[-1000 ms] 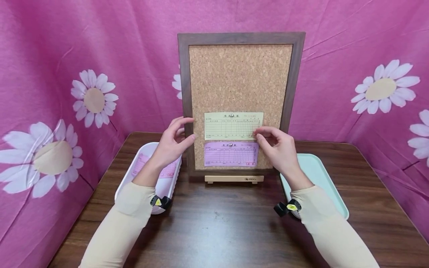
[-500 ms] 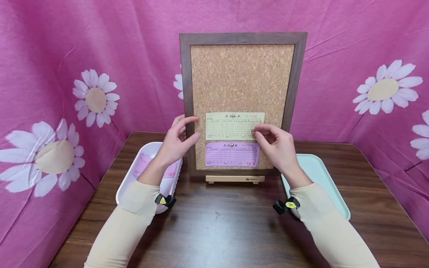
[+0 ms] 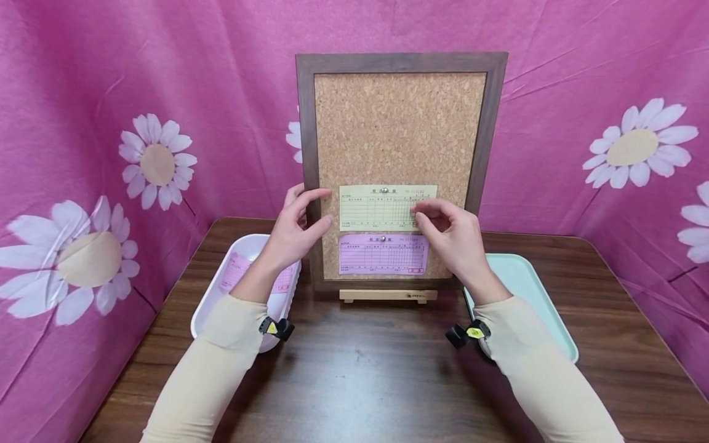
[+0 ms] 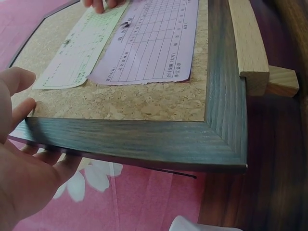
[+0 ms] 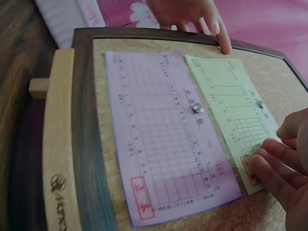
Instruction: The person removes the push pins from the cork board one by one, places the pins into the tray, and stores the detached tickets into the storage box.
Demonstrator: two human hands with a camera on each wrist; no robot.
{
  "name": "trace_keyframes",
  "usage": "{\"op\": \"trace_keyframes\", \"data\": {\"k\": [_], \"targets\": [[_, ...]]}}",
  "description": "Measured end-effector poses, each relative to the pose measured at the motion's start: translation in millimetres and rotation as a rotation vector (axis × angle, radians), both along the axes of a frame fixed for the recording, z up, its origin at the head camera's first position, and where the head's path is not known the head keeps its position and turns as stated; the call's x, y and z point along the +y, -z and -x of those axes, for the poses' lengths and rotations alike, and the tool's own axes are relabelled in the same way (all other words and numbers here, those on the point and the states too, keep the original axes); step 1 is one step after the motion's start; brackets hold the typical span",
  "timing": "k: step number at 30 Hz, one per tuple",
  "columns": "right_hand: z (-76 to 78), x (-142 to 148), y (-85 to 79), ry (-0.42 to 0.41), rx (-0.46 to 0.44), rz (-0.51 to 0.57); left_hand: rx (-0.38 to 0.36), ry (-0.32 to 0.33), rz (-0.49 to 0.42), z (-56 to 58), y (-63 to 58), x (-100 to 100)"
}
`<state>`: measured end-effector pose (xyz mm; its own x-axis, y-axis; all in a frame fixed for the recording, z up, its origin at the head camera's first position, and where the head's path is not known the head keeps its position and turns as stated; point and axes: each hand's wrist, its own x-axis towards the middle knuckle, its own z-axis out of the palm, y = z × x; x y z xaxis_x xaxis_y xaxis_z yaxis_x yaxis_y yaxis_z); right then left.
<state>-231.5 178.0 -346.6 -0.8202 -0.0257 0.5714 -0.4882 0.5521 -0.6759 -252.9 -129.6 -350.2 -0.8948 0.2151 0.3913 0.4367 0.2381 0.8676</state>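
Observation:
A framed cork board point(image 3: 399, 129) leans upright on a small wooden easel. Two printed slips are pinned to its lower half: a pale green receipt point(image 3: 368, 209) above a purple receipt point(image 3: 376, 258). Each has a round-headed pushpin near its top, such as the pushpin point(image 5: 197, 108) on the purple one. My left hand point(image 3: 293, 227) holds the board's left frame, index fingertip on the front and other fingers behind the edge. My right hand point(image 3: 454, 237) rests bent fingertips on the green receipt's right part, covering some of its printed grid; no object shows between them.
A white basket point(image 3: 202, 301) with a pink receipt point(image 3: 235, 271) in it stands at the left, partly under my left forearm. A mint-green tray point(image 3: 515, 277) lies at the right. The easel's wooden ledge point(image 3: 388, 296) juts out below the board. A pink flowered curtain hangs behind.
My right hand has slid slightly left over the green receipt. My left hand sits a little further over the frame. Both receipts stay in place on the board.

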Motion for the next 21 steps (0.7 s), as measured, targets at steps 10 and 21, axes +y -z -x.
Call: {"op": "trace_keyframes", "data": {"k": [10, 21], "targets": [[4.4, -11.3, -4.6, -0.029, -0.02, 0.029, 0.037, -0.048, 0.018, 2.0, -3.7, 8.4], [6.8, -16.8, -8.3, -0.026, -0.039, 0.016, 0.067, -0.063, -0.009, 4.9, -4.4, 15.5]]}}
